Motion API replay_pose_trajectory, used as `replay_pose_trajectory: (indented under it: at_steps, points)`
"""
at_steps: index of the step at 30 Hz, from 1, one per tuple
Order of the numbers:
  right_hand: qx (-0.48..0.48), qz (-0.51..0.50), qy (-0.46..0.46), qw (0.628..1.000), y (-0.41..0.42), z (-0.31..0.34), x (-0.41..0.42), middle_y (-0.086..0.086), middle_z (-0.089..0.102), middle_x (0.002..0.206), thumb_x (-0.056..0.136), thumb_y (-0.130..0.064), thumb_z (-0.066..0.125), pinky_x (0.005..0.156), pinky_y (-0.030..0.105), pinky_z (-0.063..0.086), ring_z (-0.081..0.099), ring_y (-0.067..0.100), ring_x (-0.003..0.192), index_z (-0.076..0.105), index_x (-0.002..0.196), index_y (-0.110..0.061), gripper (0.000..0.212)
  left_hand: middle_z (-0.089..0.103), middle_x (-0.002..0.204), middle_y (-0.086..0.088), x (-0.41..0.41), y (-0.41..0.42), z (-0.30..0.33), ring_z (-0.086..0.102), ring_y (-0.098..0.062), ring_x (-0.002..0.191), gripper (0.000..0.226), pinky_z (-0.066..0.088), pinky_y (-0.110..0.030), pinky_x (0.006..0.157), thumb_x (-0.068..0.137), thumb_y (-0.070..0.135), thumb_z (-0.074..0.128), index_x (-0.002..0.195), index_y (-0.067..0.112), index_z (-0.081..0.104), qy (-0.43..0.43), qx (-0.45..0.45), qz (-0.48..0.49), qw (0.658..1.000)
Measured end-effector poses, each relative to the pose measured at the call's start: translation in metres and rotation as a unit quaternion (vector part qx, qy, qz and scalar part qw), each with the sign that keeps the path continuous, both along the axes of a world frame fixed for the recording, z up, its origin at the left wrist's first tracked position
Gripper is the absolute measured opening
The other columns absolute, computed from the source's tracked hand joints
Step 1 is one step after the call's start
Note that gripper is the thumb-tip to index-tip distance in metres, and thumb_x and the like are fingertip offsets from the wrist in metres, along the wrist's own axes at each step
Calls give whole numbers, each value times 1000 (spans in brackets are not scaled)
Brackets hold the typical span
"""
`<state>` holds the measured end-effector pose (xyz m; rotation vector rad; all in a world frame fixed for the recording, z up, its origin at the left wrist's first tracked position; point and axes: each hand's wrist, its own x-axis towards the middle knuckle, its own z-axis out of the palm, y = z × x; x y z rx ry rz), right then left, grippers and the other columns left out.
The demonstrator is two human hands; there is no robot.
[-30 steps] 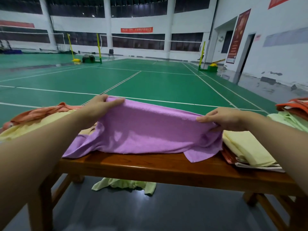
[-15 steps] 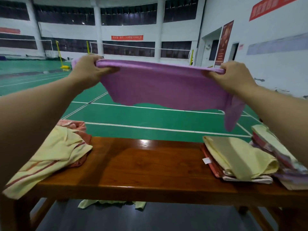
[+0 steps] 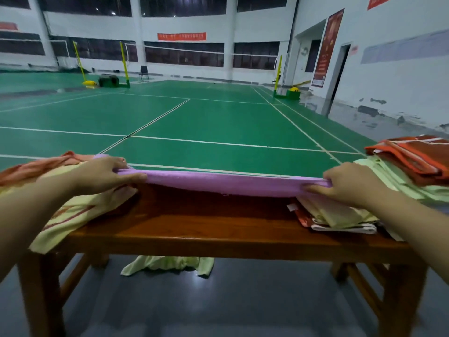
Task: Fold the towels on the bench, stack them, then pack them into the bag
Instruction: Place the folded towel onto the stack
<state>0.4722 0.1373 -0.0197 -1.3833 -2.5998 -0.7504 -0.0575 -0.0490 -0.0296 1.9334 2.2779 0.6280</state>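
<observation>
Both hands are on the purple towel (image 3: 233, 183) here, stretched taut between them along the far edge of the surface (image 3: 218, 222)! The left hand (image 3: 107, 173) pinches its end with fingers curled over the top and thumb tucked beneath, and the right hand (image 3: 349, 183) does just the same at the other end. The towel's long axis runs side to side, parallel to the surface's long edges, and it looks doubled over already, hanging just above the bare wood in the middle. Neither hand is nearer; it sits squarely between them. To the left end lies a loose heap of yellow and orange towels (image 3: 73, 205); at the right end a folded stack (image 3: 335, 215), with more towels (image 3: 413, 166) beyond it. A pale green towel (image 3: 167, 263) lies on the floor under the surface. No bag in view. My read: the next move lays it down flat, or brings the ends together.
</observation>
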Motion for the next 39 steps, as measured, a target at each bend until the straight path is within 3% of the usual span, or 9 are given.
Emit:
replay_pose_trajectory:
  at_steps: [3,9,15,21,26,29,31,35,39]
  points:
    - [1,-11,14,1000,-6,0,14,-3,50,61,80,-83,33,60,32,43,54,26,68,45,63,-20,66,71,96,8,-5,-16,0,67,-17,92,72,48,-33,79,56,96,55,90,34,72,-38,-11,16,999]
    - [30,101,171,980,-18,26,39,-10,42,48,76,-91,41,47,26,22,42,10,47,44,60,-26,67,57,63,28,2,-44,19,48,6,69,40,36,-31,68,59,95,51,72,59,64,-16,6,4,1000]
    - [-9,72,185,980,-33,56,39,-4,45,44,76,-89,37,48,29,30,43,14,46,51,52,-17,77,61,59,-6,-2,-58,37,56,-28,62,91,39,-36,60,50,104,41,67,19,69,-1,37,17,999]
    - [-278,-21,128,952,-47,41,34,-1,46,48,73,-86,53,52,32,40,60,13,45,52,58,-12,75,38,61,2,-6,-64,24,42,-17,58,85,38,-32,58,42,101,59,56,17,54,7,-173,58,983]
    - [-445,-128,140,875,-59,29,28,1,65,64,86,-70,51,61,37,57,75,30,69,65,73,-1,71,59,109,-3,33,-48,7,59,-24,98,85,63,-41,68,51,79,83,104,14,69,4,-448,134,884]
    - [-455,-136,225,851,-48,36,30,8,78,86,100,-59,42,53,32,56,76,31,78,72,95,1,67,66,108,-5,76,-12,7,67,-25,103,74,63,-42,72,65,78,74,100,13,67,98,-498,117,853]
    - [-392,-122,321,854,-28,35,32,13,76,92,103,-50,45,57,34,57,75,31,80,70,99,2,58,68,100,-8,118,15,5,72,-28,95,66,63,-38,66,76,69,73,99,8,67,134,-453,56,880]
    - [-293,-117,411,856,18,14,33,23,69,100,102,-39,53,75,38,52,60,28,79,68,104,8,50,69,86,-8,251,54,-9,69,-20,71,29,57,-27,48,96,31,68,107,4,67,-45,-243,-170,954]
    - [-319,-116,481,808,47,-13,31,14,53,85,101,-34,57,74,36,39,44,23,78,66,96,-2,34,74,90,-17,369,91,-39,70,-24,74,18,63,-35,66,96,13,68,103,-3,70,-311,-135,-256,905]
